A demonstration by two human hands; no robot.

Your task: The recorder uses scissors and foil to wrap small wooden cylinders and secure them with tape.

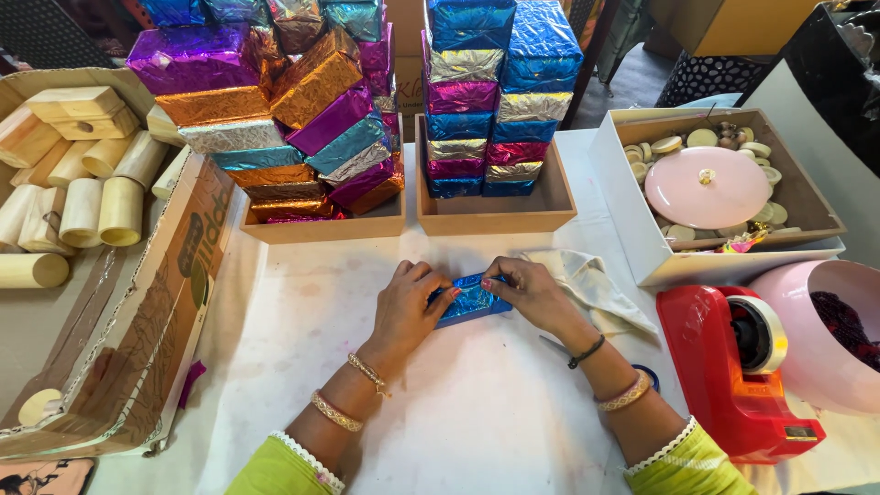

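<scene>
Two bare hands meet at the middle of a white cloth-covered table [477, 412], both pressed onto one small rectangular block [469, 301] wrapped in crinkled, shiny blue foil. The left hand [405, 307] curls its fingers over the block's left end, and the right hand [530, 291] pinches the foil at the right end with fingertips bent down; both are closed on the block, which lies flat on the table just in front of the trays. Each wrist carries metal bangles, and yellow-green sleeves with white trim show at the lower edge.

Behind the hands stand two shallow brown trays. The left tray [321, 226] holds a loose, tilted heap of foil-wrapped blocks [293, 110] in purple, gold, silver, teal and magenta. The right tray [500, 213] holds two neat upright stacks of wrapped blocks [500, 92], blue, silver and magenta in alternating layers.

A folded pale cloth [596, 286] lies just beside the right hand. Further right sits a glossy red tape dispenser [733, 376] with a roll of clear tape, touching or nearly touching a round pink bowl [816, 339]. Behind it, a white-walled box [642, 229] contains small pale discs and a smooth round pink lid [708, 187].

At the left, an open cardboard carton [137, 321] holds plain unwrapped wooden pieces [82, 183], smooth cylinders and squared blocks of light wood.
</scene>
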